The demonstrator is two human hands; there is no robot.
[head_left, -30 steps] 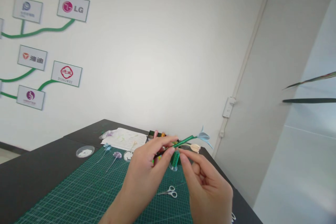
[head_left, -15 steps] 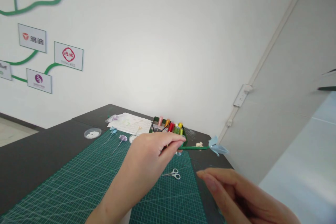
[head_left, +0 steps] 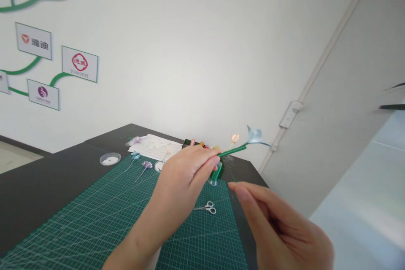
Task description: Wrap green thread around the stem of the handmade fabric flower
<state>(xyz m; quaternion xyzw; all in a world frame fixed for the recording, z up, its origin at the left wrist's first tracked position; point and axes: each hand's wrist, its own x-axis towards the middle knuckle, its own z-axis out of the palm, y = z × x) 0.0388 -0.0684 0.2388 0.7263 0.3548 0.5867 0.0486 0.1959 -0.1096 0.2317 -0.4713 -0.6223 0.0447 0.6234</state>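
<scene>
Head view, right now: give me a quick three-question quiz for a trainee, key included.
1. Which hand holds the green stem?
2. True or false: the scissors lie off the green mat.
3. The flower at the stem's tip is: (a) red, (b) light blue, (c) yellow.

Key: 1. The left hand. 2. False; they lie on it. 3. b.

The left forearm point(head_left: 142, 232) slants up from the bottom edge to the left hand point(head_left: 188, 173), set in a pinching grip near centre; at lower right the right hand point(head_left: 284, 228) curls, thumb against forefinger.
</scene>
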